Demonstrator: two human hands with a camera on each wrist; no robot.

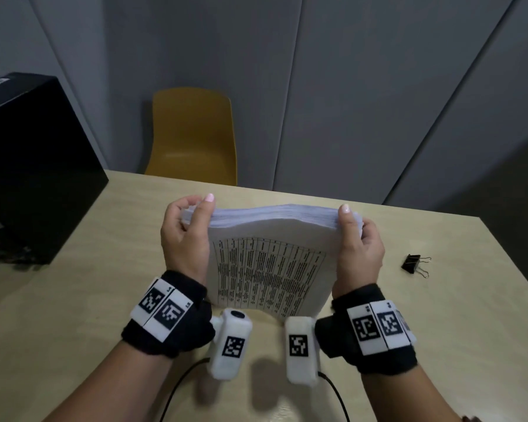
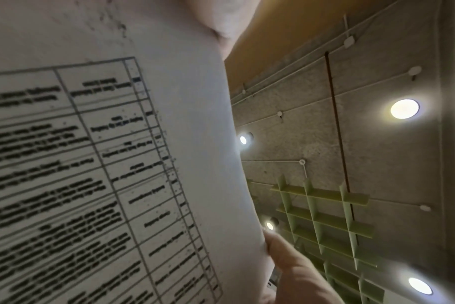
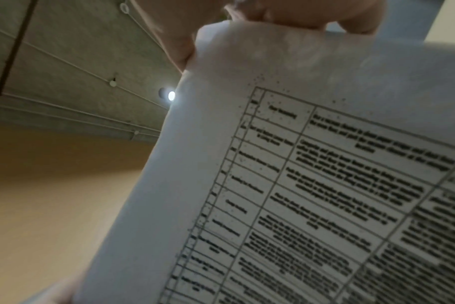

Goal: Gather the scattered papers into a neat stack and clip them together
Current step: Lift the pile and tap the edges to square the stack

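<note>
Our left hand [image 1: 182,229] grips the left edge of the paper stack [image 1: 269,269], which stands upright on the tabletop [image 1: 73,284]; our right hand [image 1: 360,248] grips its right edge. The binder clip [image 1: 413,264] lies farther right.

Paper stack [image 1: 269,269] upright between both hands

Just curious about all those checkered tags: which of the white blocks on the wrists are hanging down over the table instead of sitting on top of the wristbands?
The two larger single-tag blocks, one under the left wrist and one under the right, with cables trailing.
</note>
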